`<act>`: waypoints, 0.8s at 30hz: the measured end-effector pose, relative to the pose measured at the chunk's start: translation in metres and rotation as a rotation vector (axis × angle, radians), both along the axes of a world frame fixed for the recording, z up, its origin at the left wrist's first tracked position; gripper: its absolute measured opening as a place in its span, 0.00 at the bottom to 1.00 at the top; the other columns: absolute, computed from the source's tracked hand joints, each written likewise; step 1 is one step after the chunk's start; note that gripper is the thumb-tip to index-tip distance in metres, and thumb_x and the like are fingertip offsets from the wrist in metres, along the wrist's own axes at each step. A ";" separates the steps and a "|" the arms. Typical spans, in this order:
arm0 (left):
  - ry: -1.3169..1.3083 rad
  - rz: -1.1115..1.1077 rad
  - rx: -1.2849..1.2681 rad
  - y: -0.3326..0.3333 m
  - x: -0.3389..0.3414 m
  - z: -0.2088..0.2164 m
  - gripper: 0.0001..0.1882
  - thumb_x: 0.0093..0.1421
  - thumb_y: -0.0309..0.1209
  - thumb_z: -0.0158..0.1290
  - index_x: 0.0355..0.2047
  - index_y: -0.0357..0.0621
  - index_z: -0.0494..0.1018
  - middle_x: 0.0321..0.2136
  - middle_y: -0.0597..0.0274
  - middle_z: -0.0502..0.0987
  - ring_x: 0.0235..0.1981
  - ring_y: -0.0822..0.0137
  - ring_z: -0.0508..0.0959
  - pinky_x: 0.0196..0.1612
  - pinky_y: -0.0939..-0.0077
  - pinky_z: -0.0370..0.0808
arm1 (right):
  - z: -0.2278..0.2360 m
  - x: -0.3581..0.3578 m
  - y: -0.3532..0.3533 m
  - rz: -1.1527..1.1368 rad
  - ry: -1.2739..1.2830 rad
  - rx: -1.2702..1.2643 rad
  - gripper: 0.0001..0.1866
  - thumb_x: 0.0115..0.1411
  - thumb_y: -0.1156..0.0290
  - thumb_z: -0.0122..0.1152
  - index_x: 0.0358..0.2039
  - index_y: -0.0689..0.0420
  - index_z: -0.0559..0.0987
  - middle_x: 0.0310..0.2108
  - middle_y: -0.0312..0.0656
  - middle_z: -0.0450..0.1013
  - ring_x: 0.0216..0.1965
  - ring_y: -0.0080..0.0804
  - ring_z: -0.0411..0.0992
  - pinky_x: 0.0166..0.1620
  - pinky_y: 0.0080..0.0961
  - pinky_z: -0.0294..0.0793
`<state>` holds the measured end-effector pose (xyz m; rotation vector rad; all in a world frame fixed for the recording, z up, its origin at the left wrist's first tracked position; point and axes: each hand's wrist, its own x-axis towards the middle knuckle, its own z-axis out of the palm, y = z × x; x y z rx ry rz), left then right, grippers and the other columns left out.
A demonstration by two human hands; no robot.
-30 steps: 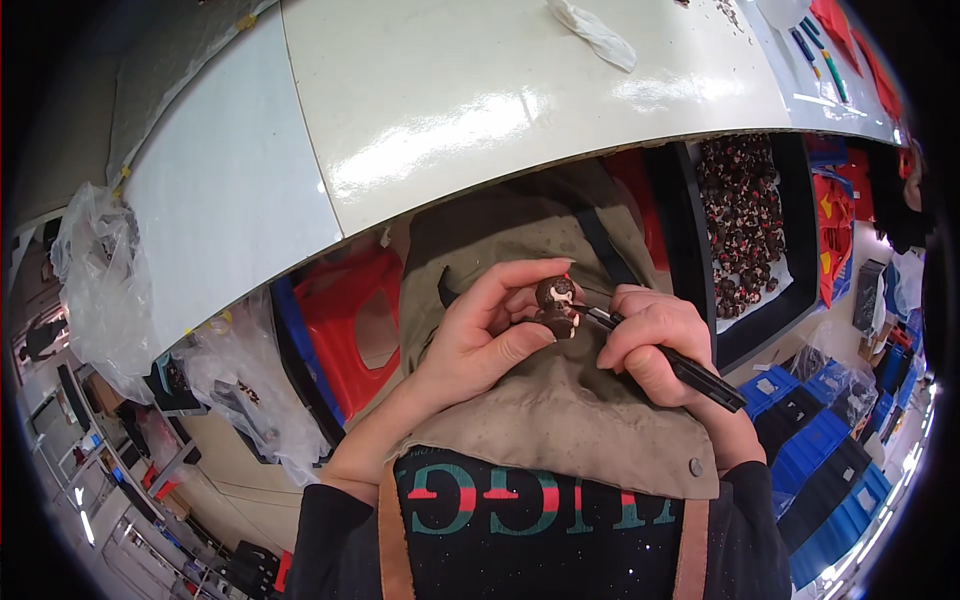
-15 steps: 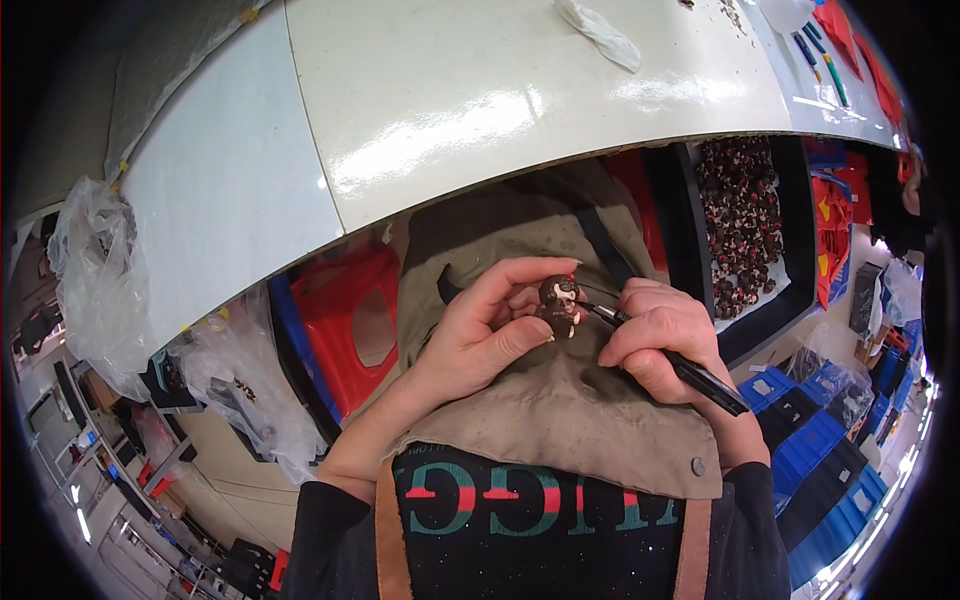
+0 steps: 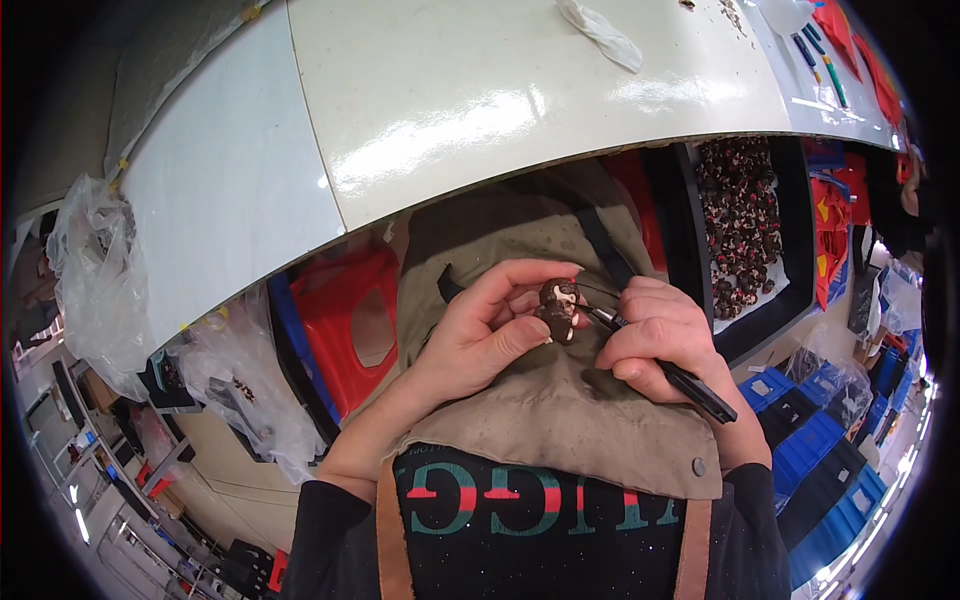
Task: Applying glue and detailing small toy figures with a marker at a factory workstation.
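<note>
Between the fingertips and thumb of my left hand point(image 3: 490, 325) is a small dark brown figurine point(image 3: 557, 318) with pale patches on it. My right hand point(image 3: 665, 340) grips a black pen point(image 3: 690, 385), its thin tip pointing left at the figurine's upper part. Whether the tip touches the surface is too small to tell. Both hands are over my lap, above the brown apron point(image 3: 560, 415) and in front of the table's edge.
A glossy white table point(image 3: 450, 80) curves across the front, with a crumpled white glove-like piece point(image 3: 605, 35) on it. Many similar figurines fill a black tray point(image 3: 795, 235) at right. Clear plastic bags point(image 3: 100, 280) hang at left. Blue bins point(image 3: 805, 440) stand at lower right; a red stool point(image 3: 345, 320) sits left.
The figurine has turned slightly in my left fingers. The pen's rear end has swung a little left and down in my right hand.
</note>
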<state>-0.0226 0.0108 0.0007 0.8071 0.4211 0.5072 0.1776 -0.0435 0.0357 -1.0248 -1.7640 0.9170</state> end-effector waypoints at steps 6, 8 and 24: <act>-0.005 0.043 0.018 -0.003 0.000 0.000 0.31 0.58 0.43 0.51 0.54 0.35 0.58 0.44 0.51 0.69 0.46 0.67 0.71 0.50 0.71 0.70 | -0.008 -0.003 -0.007 0.000 0.151 -0.077 0.05 0.53 0.71 0.60 0.25 0.57 0.73 0.17 0.36 0.65 0.17 0.33 0.61 0.23 0.27 0.59; -0.004 0.045 0.037 -0.002 0.001 0.000 0.31 0.58 0.43 0.52 0.54 0.35 0.58 0.44 0.51 0.69 0.46 0.67 0.71 0.50 0.71 0.70 | -0.014 -0.006 -0.011 -0.034 0.208 -0.097 0.06 0.55 0.70 0.58 0.26 0.57 0.73 0.17 0.36 0.66 0.17 0.33 0.61 0.23 0.26 0.60; -0.056 0.210 0.285 -0.005 0.009 -0.008 0.26 0.56 0.20 0.52 0.54 0.36 0.57 0.49 0.52 0.67 0.51 0.63 0.70 0.54 0.70 0.68 | -0.008 -0.012 -0.010 -0.077 0.760 -0.608 0.18 0.65 0.51 0.39 0.27 0.52 0.63 0.11 0.32 0.59 0.13 0.20 0.56 0.23 0.20 0.57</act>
